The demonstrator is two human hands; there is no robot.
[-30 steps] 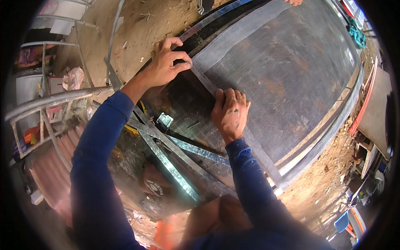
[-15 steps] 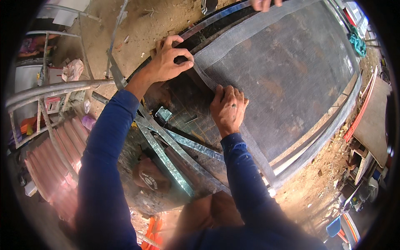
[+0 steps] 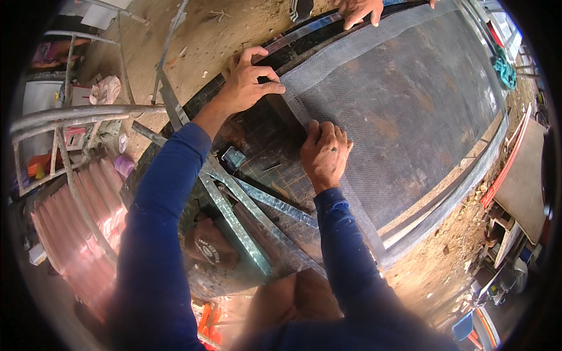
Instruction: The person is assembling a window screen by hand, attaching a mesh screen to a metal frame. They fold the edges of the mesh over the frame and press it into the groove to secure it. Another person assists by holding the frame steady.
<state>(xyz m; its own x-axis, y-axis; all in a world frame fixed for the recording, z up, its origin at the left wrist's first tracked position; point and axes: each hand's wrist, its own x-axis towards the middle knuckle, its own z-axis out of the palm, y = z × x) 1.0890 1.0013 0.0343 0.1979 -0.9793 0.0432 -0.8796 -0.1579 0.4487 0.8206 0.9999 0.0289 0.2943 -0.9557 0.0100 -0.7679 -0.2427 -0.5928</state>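
Observation:
A grey mesh screen stretches over a frame on a dark work surface, with a lighter folded band along its borders. My right hand is closed over the mesh's near left edge, fingers bent and knuckles up; the fingertips are hidden. My left hand hovers at the far left corner of the mesh, thumb and fingers curved but apart, the thumb tip close to the corner. At the far edge another person's hand presses its fingers on the frame's rim.
Shiny metal strips cross the work surface near my forearms. Beside them sit a small clear box and a brown cap. Metal railings and stacked pinkish sheets stand at left. A teal cloth hangs at far right.
My left hand has shifted slightly right, its thumb now stretched toward the mesh corner. My right hand keeps its hold. The other person's hand has come further into view onto the far rim.

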